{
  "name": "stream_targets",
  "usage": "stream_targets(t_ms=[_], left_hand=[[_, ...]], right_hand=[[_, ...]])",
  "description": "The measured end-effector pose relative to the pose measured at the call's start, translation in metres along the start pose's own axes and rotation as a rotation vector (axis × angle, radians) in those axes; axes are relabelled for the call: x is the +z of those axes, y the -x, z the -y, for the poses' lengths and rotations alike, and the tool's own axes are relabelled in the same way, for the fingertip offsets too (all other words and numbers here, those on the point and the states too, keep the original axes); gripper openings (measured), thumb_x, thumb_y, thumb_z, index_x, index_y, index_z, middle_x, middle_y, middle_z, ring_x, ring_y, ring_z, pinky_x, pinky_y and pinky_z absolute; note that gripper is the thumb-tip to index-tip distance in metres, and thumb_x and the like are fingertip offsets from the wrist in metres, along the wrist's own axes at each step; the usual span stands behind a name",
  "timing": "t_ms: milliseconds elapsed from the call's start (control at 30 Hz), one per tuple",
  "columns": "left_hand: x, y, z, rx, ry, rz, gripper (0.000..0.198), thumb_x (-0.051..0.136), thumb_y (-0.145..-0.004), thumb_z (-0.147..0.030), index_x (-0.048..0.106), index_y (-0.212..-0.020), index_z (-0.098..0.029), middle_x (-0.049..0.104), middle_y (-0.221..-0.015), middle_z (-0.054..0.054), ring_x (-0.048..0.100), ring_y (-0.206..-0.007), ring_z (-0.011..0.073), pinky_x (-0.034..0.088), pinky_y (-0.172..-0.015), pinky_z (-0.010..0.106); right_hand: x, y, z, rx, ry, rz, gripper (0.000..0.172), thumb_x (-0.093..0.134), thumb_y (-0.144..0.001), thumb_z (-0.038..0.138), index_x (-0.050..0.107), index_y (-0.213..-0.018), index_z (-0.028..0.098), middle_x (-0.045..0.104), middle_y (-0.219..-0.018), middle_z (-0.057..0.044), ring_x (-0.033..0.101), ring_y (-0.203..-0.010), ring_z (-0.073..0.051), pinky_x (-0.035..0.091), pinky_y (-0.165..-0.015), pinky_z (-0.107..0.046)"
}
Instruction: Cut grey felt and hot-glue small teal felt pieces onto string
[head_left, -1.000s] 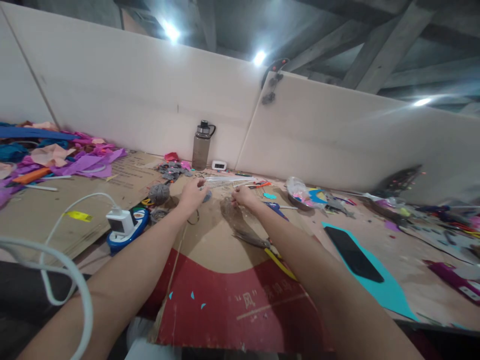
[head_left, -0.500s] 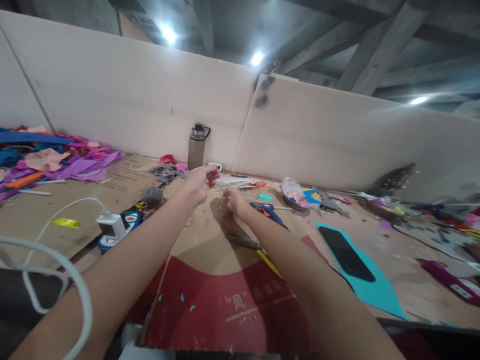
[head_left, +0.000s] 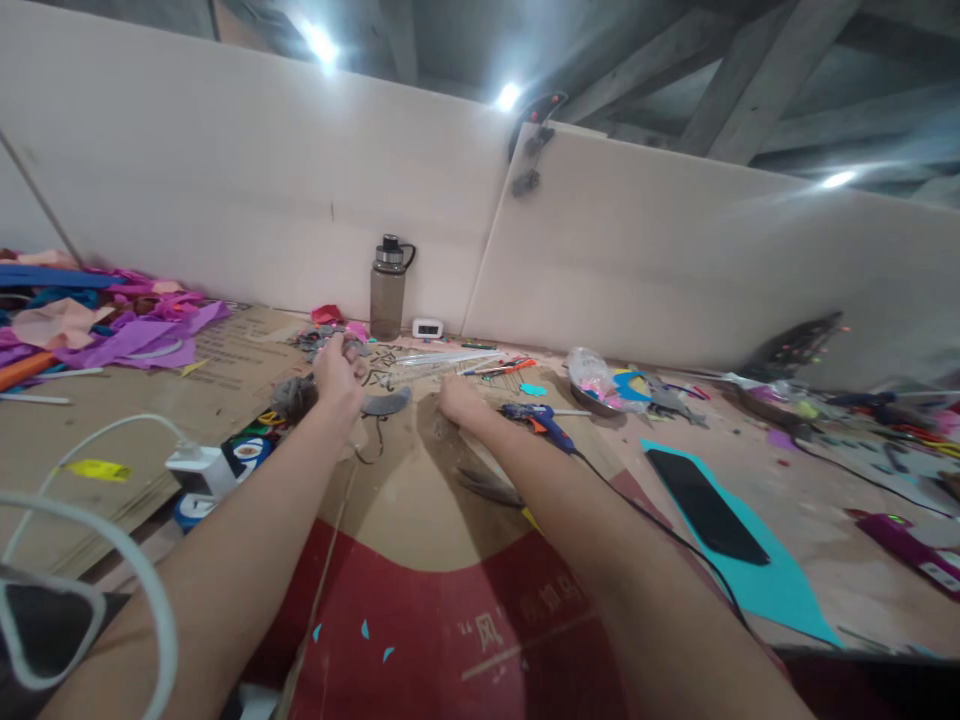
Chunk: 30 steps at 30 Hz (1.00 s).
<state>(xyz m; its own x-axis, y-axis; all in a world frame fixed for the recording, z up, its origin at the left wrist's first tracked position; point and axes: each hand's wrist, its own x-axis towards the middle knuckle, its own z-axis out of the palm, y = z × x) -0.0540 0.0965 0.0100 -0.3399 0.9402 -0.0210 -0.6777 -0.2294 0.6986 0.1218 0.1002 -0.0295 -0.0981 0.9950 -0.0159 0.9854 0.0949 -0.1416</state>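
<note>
My left hand (head_left: 340,372) is over the near edge of a heap of small grey scraps (head_left: 309,342), its fingers half bent and apart, with nothing seen in them. My right hand (head_left: 459,402) rests low over the cardboard (head_left: 405,530), its fingers closed; whatever they hold is hidden. Between the hands lies a grey curved piece (head_left: 387,403), with a thin dark strip (head_left: 373,445) below it. A pair of scissors or similar dark, long tool (head_left: 487,488) lies under my right forearm. Beside that wrist is a blue glue gun (head_left: 551,428).
A bottle (head_left: 387,295) and a small white clock (head_left: 427,328) stand by the partition. Left are a ball of grey yarn (head_left: 292,398), a power strip with a charger (head_left: 201,470) and coloured paper (head_left: 150,340). A phone (head_left: 705,505) lies on turquoise sheet at right.
My left hand has moved left, away from my right hand, to the grey scraps, uncovering the grey curved piece and clock. My right hand stays closed in nearly the same place. The view has shifted slightly.
</note>
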Motion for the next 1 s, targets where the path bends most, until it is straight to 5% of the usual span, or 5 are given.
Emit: stream_targets(t_ms=[333, 467, 500, 700, 1000], left_hand=[[-0.006, -0.010, -0.007, -0.022, 0.021, -0.052, 0.016, 0.047, -0.081, -0.017, 0.050, -0.066, -0.017, 0.021, -0.038, -0.011, 0.017, -0.027, 0.0021, 0.014, -0.033, 0.016], [-0.007, -0.011, -0.008, -0.032, 0.034, -0.075, 0.015, 0.047, -0.080, -0.016, 0.049, -0.065, -0.017, 0.024, -0.038, -0.011, 0.018, -0.027, 0.0026, 0.014, -0.032, 0.016], [-0.006, -0.011, -0.009, -0.029, 0.031, -0.070, 0.016, 0.046, -0.080, -0.016, 0.049, -0.065, -0.018, 0.025, -0.038, -0.010, 0.018, -0.027, 0.0029, 0.015, -0.031, 0.016], [-0.002, -0.007, -0.012, 0.022, 0.042, -0.046, 0.019, 0.047, -0.082, -0.021, 0.047, -0.063, -0.019, 0.021, -0.039, -0.010, 0.018, -0.028, 0.0033, 0.015, -0.032, 0.016], [-0.002, -0.004, -0.010, -0.044, 0.045, -0.048, 0.029, 0.042, -0.089, -0.028, 0.043, -0.062, -0.018, 0.029, -0.039, -0.009, 0.022, -0.029, 0.0027, 0.017, -0.034, 0.016]], right_hand=[[-0.027, 0.061, -0.006, -0.102, -0.348, -0.032, 0.025, 0.038, -0.086, 0.012, 0.062, -0.095, 0.012, 0.071, -0.085, -0.006, 0.065, -0.072, -0.010, 0.047, -0.066, -0.017], [-0.048, 0.117, -0.007, -0.558, -0.757, 0.586, 0.026, 0.040, -0.083, 0.010, 0.065, -0.090, 0.016, 0.071, -0.089, -0.003, 0.066, -0.084, -0.011, 0.050, -0.079, -0.023], [-0.050, 0.124, -0.008, -0.586, -0.736, 0.612, 0.026, 0.042, -0.086, 0.015, 0.066, -0.094, 0.017, 0.071, -0.094, -0.003, 0.066, -0.088, -0.012, 0.049, -0.082, -0.025], [-0.025, 0.096, -0.013, -0.341, -0.272, -0.010, 0.051, 0.051, -0.089, 0.036, 0.047, -0.133, 0.011, 0.045, -0.142, -0.017, 0.040, -0.133, -0.024, 0.029, -0.109, -0.035], [-0.002, 0.109, -0.002, -0.447, -0.030, 0.032, 0.047, 0.043, -0.093, 0.038, 0.050, -0.129, 0.008, 0.044, -0.141, -0.020, 0.039, -0.132, -0.024, 0.031, -0.107, -0.033]])
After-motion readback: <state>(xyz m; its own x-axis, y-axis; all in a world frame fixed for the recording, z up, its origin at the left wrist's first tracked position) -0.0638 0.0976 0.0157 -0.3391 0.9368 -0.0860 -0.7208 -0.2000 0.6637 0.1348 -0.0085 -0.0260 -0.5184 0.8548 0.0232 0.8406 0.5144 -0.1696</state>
